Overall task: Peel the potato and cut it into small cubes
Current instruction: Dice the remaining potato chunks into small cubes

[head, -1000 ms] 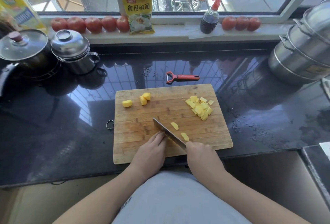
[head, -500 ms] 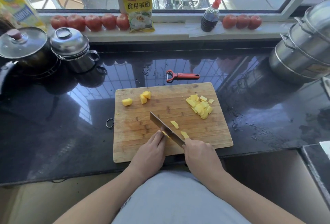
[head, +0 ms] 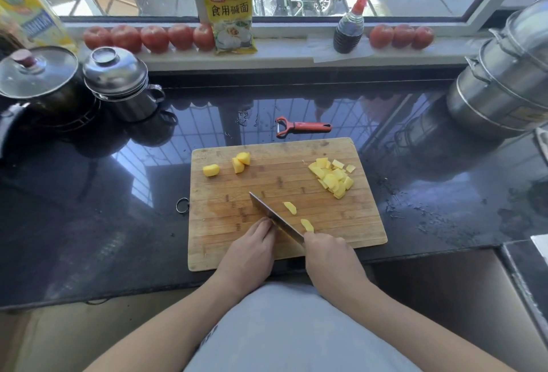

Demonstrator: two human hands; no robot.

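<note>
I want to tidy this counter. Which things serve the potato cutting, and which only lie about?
In use: cutting board, knife, potato pieces, right hand, left hand.
Lying about: peeler, tomatoes, pots, yellow packet, sauce bottle.

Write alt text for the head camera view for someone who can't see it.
A person's right hand holds a knife angled across a wooden cutting board, while the left hand rests beside the blade. Yellow potato pieces lie scattered on the board, and a red peeler lies on the dark counter behind it.
</note>
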